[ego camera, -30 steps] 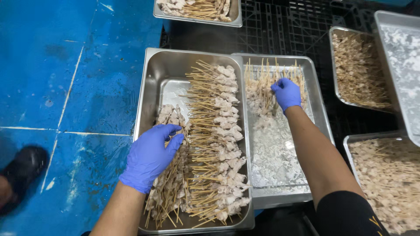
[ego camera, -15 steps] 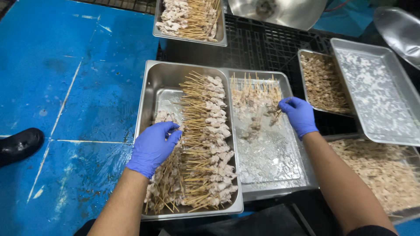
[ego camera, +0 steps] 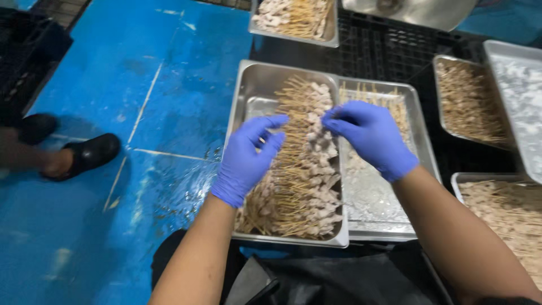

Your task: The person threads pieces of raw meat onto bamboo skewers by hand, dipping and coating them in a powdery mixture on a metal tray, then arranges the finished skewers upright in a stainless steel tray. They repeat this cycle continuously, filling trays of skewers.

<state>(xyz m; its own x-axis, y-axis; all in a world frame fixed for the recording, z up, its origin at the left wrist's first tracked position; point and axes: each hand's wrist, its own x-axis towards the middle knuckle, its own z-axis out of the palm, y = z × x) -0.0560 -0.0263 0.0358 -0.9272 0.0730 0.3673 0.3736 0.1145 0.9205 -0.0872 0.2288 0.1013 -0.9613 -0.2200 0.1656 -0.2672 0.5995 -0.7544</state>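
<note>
Blue-gloved left hand hovering, fingers loosely spread, over skewered meat stacked in near steel pan. Right hand pinching one skewer by its tip above that stack. Laying-down step, probably; next, aligning it with the rows.

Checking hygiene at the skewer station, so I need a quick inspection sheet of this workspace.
Surface: black slatted pallet carrying steel trays, on a wet blue floor.
Job's things: deep steel pan packed with meat skewers; shallow tray beside it, few skewers.
Clutter: more skewer trays at right and top.
Grippers: left hand and right hand, blue-gloved, over the skewers; grip unclear.
Cables: nothing seen.
Surroundings: another person's black shoes at left.
</note>
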